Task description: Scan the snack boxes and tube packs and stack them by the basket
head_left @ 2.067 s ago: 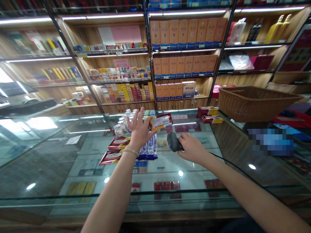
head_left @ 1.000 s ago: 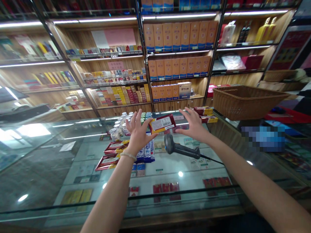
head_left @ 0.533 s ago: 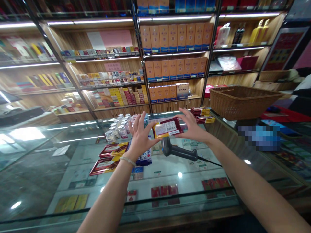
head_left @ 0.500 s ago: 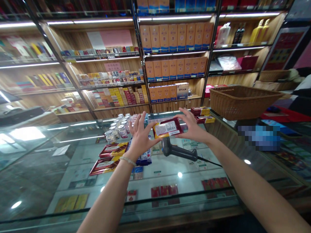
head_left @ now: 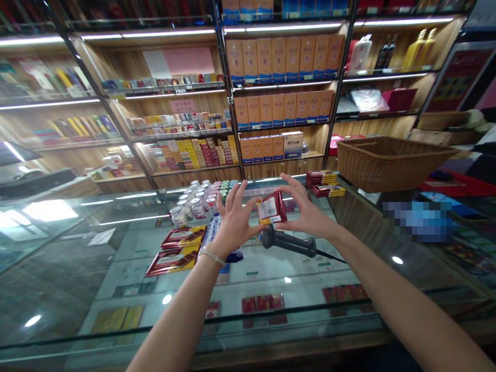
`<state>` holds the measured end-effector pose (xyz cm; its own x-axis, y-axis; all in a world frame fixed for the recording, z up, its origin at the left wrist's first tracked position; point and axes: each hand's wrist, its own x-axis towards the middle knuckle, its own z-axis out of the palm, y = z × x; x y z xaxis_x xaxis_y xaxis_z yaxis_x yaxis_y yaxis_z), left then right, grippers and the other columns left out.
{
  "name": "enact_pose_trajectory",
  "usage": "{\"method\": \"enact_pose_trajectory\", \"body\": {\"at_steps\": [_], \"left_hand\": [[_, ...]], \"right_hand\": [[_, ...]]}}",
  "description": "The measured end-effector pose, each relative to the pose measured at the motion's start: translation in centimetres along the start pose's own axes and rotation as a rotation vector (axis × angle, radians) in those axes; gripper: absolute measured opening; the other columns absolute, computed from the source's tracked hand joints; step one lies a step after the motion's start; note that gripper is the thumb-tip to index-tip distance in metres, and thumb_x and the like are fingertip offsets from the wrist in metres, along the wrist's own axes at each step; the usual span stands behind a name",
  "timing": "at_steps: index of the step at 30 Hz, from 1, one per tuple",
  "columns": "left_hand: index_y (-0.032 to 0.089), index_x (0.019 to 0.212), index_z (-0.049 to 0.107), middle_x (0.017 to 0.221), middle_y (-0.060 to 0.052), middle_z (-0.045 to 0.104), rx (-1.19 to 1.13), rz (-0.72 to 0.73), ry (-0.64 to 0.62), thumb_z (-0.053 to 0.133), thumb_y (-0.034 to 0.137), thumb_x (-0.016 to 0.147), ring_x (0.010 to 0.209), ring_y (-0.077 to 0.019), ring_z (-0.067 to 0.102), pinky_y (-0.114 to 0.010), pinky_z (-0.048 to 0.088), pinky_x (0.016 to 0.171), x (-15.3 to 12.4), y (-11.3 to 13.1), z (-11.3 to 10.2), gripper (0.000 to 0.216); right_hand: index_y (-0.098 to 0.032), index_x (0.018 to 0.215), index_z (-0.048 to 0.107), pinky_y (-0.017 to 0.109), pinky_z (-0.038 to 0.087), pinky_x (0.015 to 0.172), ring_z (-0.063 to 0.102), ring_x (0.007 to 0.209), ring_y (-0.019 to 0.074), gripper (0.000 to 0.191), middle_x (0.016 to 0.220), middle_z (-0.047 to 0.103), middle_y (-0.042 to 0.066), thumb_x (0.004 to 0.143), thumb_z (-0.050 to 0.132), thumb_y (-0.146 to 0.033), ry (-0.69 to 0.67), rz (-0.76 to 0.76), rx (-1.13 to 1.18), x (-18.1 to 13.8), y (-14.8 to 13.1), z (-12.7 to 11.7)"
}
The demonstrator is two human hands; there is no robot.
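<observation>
I hold a small dark-red packet with a white barcode label (head_left: 272, 208) between both hands above a glass counter (head_left: 77, 268). My left hand (head_left: 236, 222) grips its left edge with thumb and fingers, the other fingers spread. My right hand (head_left: 306, 209) pinches its right edge. A black barcode scanner (head_left: 289, 243) lies on the glass just below the packet, its cable running right. Red and yellow flat packets (head_left: 176, 248) and a blue-white packet (head_left: 213, 235) lie on the glass by my left wrist.
Several small clear jars (head_left: 194, 204) stand behind my hands. A stack of red packets (head_left: 323, 183) and a wicker basket (head_left: 391, 163) sit at the right. Shelves of orange boxes (head_left: 282, 57) and cartons fill the back wall. A till (head_left: 34, 178) stands at the left.
My right hand let go of the scanner, left it on the glass, and took the packet's right edge. The packet has turned from lying wide to nearly end-on between both hands.
</observation>
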<state>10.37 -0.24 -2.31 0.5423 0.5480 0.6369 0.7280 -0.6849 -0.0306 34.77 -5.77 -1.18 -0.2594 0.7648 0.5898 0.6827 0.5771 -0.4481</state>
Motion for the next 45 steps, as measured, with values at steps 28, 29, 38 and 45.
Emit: {"method": "enact_pose_trajectory", "body": {"at_steps": [28,29,38,45], "left_hand": [[0.030,0.084,0.082,0.167,-0.002,0.047,-0.083,-0.198,0.217,0.077,0.050,0.088,0.161,-0.0435,0.024,-0.080,0.001,0.124,0.7,3.6,-1.8,0.020],[0.030,0.082,0.081,0.167,-0.001,0.047,-0.089,-0.197,0.215,0.077,0.047,0.088,0.161,-0.0430,0.024,-0.080,0.001,0.125,0.8,3.7,-1.8,0.019],[0.026,0.074,0.076,0.168,0.000,0.046,-0.102,-0.211,0.244,0.070,0.036,0.091,0.161,-0.0403,0.025,-0.077,0.005,0.127,0.7,3.8,-1.1,0.021],[0.025,0.079,0.078,0.168,0.000,0.046,-0.156,-0.401,0.182,0.065,0.040,0.094,0.162,-0.0378,0.021,-0.069,0.014,0.130,1.2,2.1,-1.2,0.024]], "right_hand": [[-0.023,0.141,0.051,0.065,0.005,0.130,0.010,0.165,0.0391,0.052,0.174,0.030,0.016,0.094,0.064,-0.039,0.169,-0.072,-0.608,0.1,-2.5,3.4],[-0.023,0.141,0.052,0.064,0.005,0.131,0.010,0.165,0.0385,0.050,0.173,0.032,0.017,0.095,0.063,-0.040,0.179,-0.084,-0.614,0.1,-2.5,3.4],[-0.024,0.144,0.052,0.066,0.007,0.129,0.015,0.164,0.0395,0.052,0.172,0.033,0.018,0.099,0.059,-0.048,0.188,-0.078,-0.608,0.1,-2.1,4.1],[-0.024,0.155,0.039,0.068,0.007,0.127,0.005,0.165,0.0417,0.087,0.175,0.019,0.021,0.085,0.075,-0.062,0.213,-0.011,-0.565,0.0,1.1,2.8]]}}
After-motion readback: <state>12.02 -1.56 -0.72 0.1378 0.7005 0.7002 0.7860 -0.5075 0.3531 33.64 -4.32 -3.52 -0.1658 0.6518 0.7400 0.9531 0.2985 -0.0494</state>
